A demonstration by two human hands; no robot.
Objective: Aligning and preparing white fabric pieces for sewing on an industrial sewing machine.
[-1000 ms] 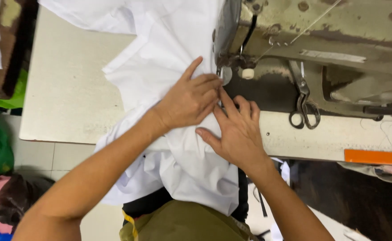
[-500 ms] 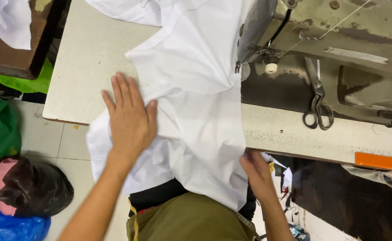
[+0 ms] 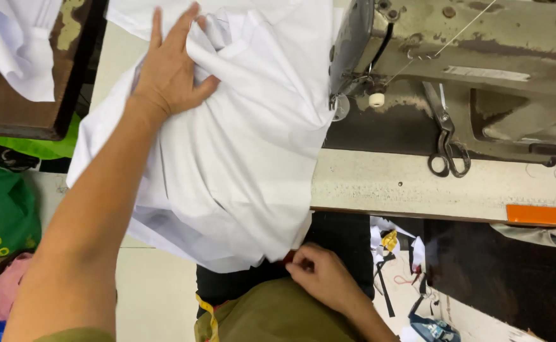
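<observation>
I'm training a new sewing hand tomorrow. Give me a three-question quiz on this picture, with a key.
1. True or false: the left hand lies flat on the white cloth.
2. Where are the scissors? A) on the floor B) on the machine bed, right of the needle C) in the right hand
3. Fill in: the right hand pinches the cloth's ____ edge, below the table rim.

Key: 1 true; 2 B; 3 lower

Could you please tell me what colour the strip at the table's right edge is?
Bright orange: the strip lies flat along the table edge, clearest in the head view.
</observation>
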